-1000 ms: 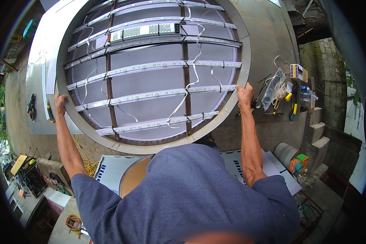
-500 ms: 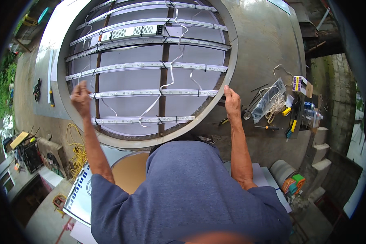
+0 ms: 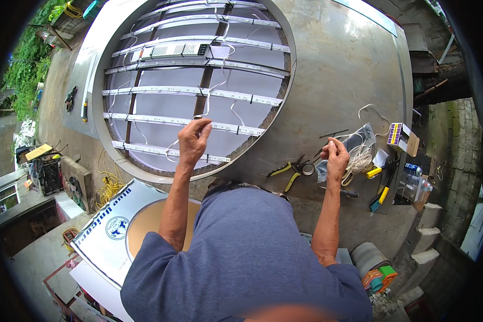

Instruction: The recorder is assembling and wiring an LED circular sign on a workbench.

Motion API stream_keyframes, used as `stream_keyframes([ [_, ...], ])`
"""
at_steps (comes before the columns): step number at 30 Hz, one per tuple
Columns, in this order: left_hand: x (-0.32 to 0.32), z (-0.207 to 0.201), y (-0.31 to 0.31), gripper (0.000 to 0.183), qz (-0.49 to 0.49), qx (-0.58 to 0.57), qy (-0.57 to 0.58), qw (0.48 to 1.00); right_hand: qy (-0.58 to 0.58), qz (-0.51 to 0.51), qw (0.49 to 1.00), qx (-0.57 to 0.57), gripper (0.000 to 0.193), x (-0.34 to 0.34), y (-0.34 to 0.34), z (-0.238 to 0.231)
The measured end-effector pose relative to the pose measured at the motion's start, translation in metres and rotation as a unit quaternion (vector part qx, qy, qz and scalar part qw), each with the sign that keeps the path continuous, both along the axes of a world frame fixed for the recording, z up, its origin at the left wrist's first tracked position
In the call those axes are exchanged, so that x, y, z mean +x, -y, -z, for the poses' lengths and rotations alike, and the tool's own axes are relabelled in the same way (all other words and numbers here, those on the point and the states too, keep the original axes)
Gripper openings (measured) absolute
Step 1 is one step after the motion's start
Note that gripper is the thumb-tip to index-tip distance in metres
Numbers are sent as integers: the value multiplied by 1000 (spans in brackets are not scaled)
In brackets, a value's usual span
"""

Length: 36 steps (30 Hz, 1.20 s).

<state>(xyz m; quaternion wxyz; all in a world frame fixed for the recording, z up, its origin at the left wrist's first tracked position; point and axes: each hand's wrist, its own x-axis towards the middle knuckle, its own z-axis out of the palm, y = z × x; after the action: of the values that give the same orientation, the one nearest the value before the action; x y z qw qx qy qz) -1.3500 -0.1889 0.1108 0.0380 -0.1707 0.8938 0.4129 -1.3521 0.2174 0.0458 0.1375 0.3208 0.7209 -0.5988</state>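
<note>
Round light frame (image 3: 97, 91) lies on our metal table (image 3: 338, 64)

From the head view, we see the frame on the upper-left part of the table. Its rows of white light strips (image 3: 145, 118) are crossed by 2 dark bars (image 3: 201, 80), and 1 perforated metal box (image 3: 174, 51) sits among them. Our left hand (image 3: 193, 144) is over the frame's lower right part, thumb and fingertips close together near a loose white ribbon wire (image 3: 212, 92); we cannot tell whether they pinch it. Our right hand (image 3: 335, 161) is over the table, right of the frame, its fingers bent; we cannot tell whether it grips anything. Near it we have a coil of white cable (image 3: 360, 161), a clear plastic bag (image 3: 364, 134) and a screwdriver (image 3: 350, 193). Between our hands lie yellow-handled pliers (image 3: 282, 170), just beside a black tape roll (image 3: 308, 173). Farther right stands a purple-and-white box (image 3: 397, 134).
</note>
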Motion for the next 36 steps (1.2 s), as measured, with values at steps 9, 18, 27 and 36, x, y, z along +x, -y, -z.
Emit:
stream_keyframes([
  [9,-104,42,-60,26,149,55,-35,987,-88,-27,996,-4,20,-71,13,-21],
  [18,-123,75,-101,28,142,127,-53,980,-182,-285,941,-15,21,-278,114,12],
  [27,-156,74,-74,21,8,192,5,981,-87,-460,876,117,31,-425,253,113],
  [36,-155,87,-57,22,13,210,14,978,-126,-439,877,151,31,-446,281,173],
])
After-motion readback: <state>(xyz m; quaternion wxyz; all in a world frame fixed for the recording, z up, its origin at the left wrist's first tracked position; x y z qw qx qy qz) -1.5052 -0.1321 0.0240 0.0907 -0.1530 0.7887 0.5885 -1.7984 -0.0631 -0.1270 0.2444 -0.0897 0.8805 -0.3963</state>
